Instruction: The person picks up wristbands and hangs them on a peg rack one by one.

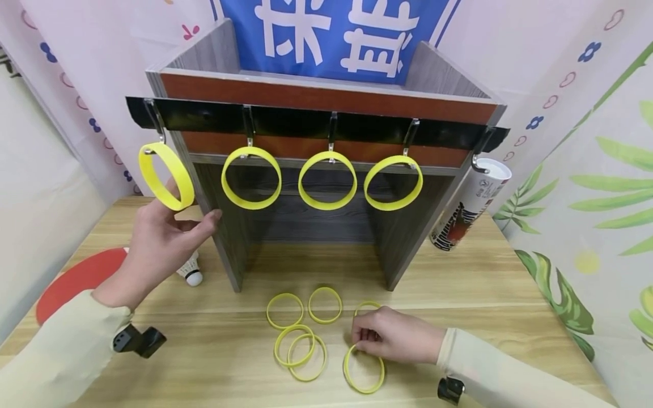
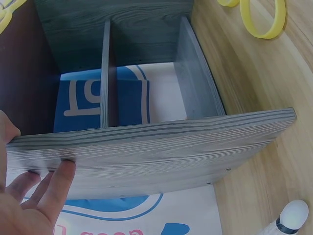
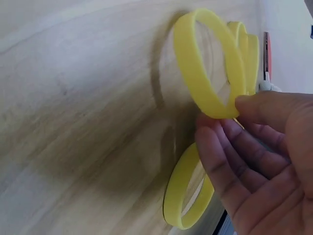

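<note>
In the head view my right hand (image 1: 393, 338) is low over the table, pinching a yellow ring (image 3: 191, 73) between thumb and fingertips. The right wrist view shows this ring tilted up, with a second ring (image 3: 177, 200) beside the fingers. My left hand (image 1: 162, 235) holds the front edge of the grey wooden shelf's side panel (image 2: 146, 156), thumb at the edge and fingers on the outer face. Just above that hand, a yellow ring (image 1: 179, 174) hangs from the leftmost hook. More yellow rings hang along the black hook rail (image 1: 291, 120).
Several yellow rings lie on the table (image 1: 214, 351), two of them overlapping. A red paddle (image 1: 76, 280) and a shuttlecock (image 1: 194, 277) lie at left. At right, a shuttlecock tube (image 1: 466, 204) stands beside the shelf. The rightmost hook (image 1: 479, 165) juts out near it.
</note>
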A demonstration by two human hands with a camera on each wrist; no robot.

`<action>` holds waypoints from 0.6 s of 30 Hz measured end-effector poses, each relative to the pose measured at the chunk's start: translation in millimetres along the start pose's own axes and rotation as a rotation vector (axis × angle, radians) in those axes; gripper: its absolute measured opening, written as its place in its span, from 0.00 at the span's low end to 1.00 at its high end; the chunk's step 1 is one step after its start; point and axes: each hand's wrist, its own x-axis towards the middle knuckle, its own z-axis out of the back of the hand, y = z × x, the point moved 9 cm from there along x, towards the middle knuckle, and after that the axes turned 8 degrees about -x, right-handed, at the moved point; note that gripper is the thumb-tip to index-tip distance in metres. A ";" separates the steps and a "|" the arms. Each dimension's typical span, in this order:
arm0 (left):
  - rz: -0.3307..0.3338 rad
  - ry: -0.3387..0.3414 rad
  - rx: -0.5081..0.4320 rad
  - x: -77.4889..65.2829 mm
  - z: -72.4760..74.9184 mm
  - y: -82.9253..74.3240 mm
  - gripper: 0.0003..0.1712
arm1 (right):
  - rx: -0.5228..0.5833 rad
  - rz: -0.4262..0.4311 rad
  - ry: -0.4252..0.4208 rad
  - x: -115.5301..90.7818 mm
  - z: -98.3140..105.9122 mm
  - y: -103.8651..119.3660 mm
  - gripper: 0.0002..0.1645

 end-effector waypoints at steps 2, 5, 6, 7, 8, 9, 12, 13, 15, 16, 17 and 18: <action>0.003 0.001 -0.005 0.2 -0.5 0.3 0.32 | 0.054 -0.012 0.003 -1.2 1.3 -2.1 0.03; 0.003 0.003 -0.008 0.5 -1.3 0.5 0.32 | 0.139 -0.033 0.027 -3.6 2.5 -5.0 0.01; 0.002 0.004 -0.007 0.6 -1.6 0.5 0.31 | 0.174 -0.043 0.041 -4.5 2.4 -6.2 0.03; 0.001 0.004 -0.006 0.7 -1.8 0.6 0.31 | 0.205 -0.052 0.056 -5.3 2.3 -7.3 0.04; 0.000 0.005 -0.005 0.6 -2.0 0.6 0.31 | 0.231 -0.059 0.071 -6.0 2.0 -8.4 0.05; 0.000 0.006 -0.004 0.5 -2.1 0.7 0.31 | 0.259 -0.065 0.088 -6.5 1.5 -9.5 0.07; 0.006 0.007 -0.007 0.0 -1.8 1.0 0.32 | 0.337 -0.077 0.132 -7.1 0.4 -12.3 0.09; 0.008 0.006 -0.010 -0.1 -1.3 1.1 0.32 | 0.359 -0.081 0.142 -7.2 0.2 -13.2 0.09; 0.010 0.007 -0.008 -0.4 -0.9 1.1 0.32 | 0.402 -0.094 0.158 -7.5 0.0 -15.5 0.10; 0.010 0.006 -0.007 -0.5 -0.7 1.0 0.32 | 0.416 -0.100 0.161 -7.7 0.1 -16.6 0.10; 0.009 0.004 -0.007 -0.5 -0.4 1.0 0.32 | 0.424 -0.104 0.160 -7.9 0.3 -17.7 0.10; 0.007 0.002 -0.006 -0.6 0.0 0.8 0.31 | 0.433 -0.110 0.158 -8.1 0.6 -18.9 0.10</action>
